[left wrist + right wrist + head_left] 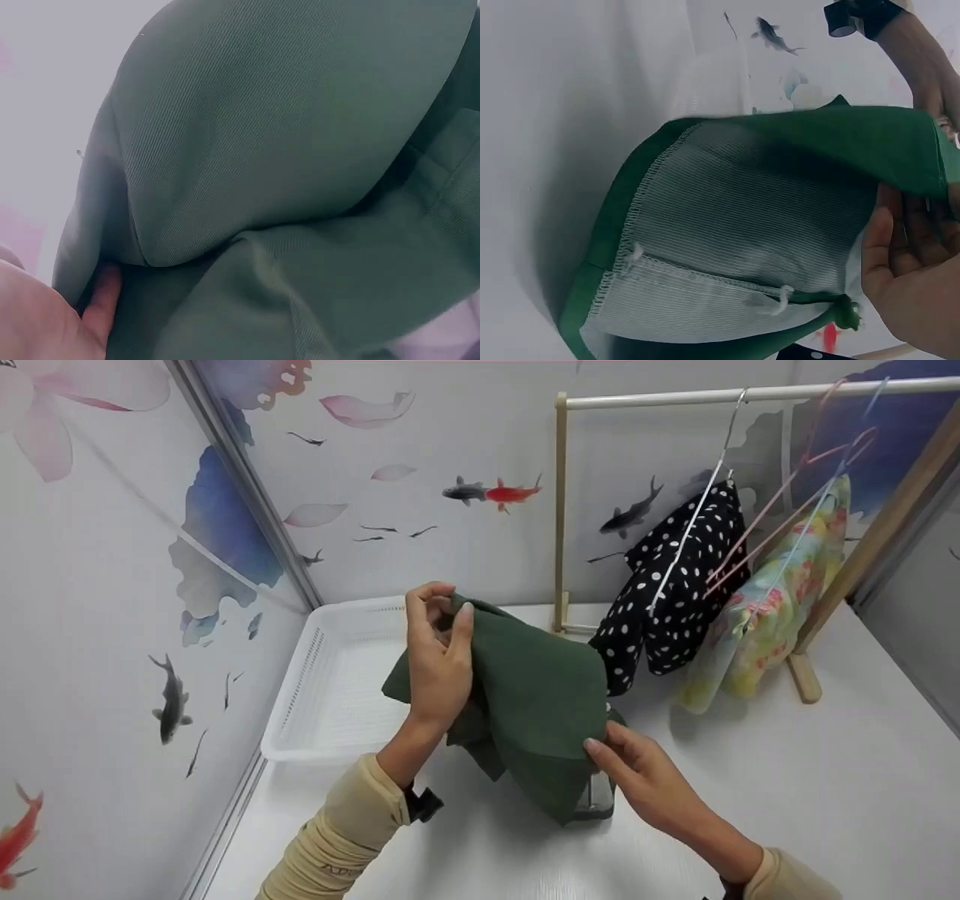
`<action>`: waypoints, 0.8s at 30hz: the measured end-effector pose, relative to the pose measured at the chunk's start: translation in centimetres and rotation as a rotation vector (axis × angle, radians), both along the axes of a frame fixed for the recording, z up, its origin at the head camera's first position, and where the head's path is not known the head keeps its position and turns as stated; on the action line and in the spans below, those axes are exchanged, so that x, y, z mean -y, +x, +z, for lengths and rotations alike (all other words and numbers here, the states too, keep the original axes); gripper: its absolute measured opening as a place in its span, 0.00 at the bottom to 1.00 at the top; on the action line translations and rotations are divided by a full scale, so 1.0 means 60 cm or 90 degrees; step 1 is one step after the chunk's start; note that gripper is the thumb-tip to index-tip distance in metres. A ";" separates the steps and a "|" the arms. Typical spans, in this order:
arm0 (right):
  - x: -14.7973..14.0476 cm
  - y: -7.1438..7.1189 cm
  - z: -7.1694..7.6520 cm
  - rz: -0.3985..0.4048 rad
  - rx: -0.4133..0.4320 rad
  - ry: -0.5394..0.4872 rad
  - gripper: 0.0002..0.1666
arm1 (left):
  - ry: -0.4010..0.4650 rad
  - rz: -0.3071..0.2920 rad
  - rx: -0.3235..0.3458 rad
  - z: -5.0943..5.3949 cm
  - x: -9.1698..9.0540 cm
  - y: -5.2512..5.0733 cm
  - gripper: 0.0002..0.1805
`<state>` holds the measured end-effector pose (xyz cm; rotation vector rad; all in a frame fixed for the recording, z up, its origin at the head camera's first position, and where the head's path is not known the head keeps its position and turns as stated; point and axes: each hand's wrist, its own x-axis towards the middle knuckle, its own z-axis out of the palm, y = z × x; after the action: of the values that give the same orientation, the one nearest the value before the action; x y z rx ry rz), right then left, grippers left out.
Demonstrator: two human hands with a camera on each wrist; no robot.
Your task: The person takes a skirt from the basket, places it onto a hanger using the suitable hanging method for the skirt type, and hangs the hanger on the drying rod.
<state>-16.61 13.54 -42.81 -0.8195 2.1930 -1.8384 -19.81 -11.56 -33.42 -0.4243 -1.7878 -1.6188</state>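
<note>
A dark green garment [547, 682] is held up above the table, its cloth hanging in folds. My left hand [439, 675] grips its upper left edge between thumb and fingers. On the other side, my right hand [652, 772] pinches the lower right edge. Ribbed green cloth [285, 135] fills most of the left wrist view, with part of the left hand [45, 319] at the lower corner. The right wrist view looks into the garment [735, 225], showing a paler inside with overlocked seams and small white tufts; the right hand [919, 277] is at its edge there.
A white plastic basket [289, 690] stands at the back left. From a clothes rack [561, 510] at the right hang a black polka-dot garment [690, 577] and a floral garment [780, 607] on wire hangers. A grey object [598, 802] partly shows behind the green cloth.
</note>
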 end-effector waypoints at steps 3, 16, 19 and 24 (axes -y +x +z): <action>-0.002 -0.002 0.002 -0.031 -0.013 -0.038 0.13 | -0.017 -0.010 0.032 -0.020 0.008 -0.010 0.11; 0.007 -0.026 0.000 -0.153 -0.027 -0.077 0.12 | -0.369 -0.164 0.135 -0.115 -0.008 0.007 0.13; 0.008 -0.029 0.004 -0.154 -0.035 -0.078 0.13 | -0.464 -0.196 0.104 -0.129 -0.023 0.018 0.21; 0.008 -0.026 0.017 -0.148 -0.058 -0.079 0.12 | -0.527 -0.174 0.041 -0.144 -0.047 0.026 0.26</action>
<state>-18.20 13.08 -41.79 -0.7079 2.3360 -2.1035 -18.24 -8.73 -42.08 -1.0263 -2.4874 -0.9778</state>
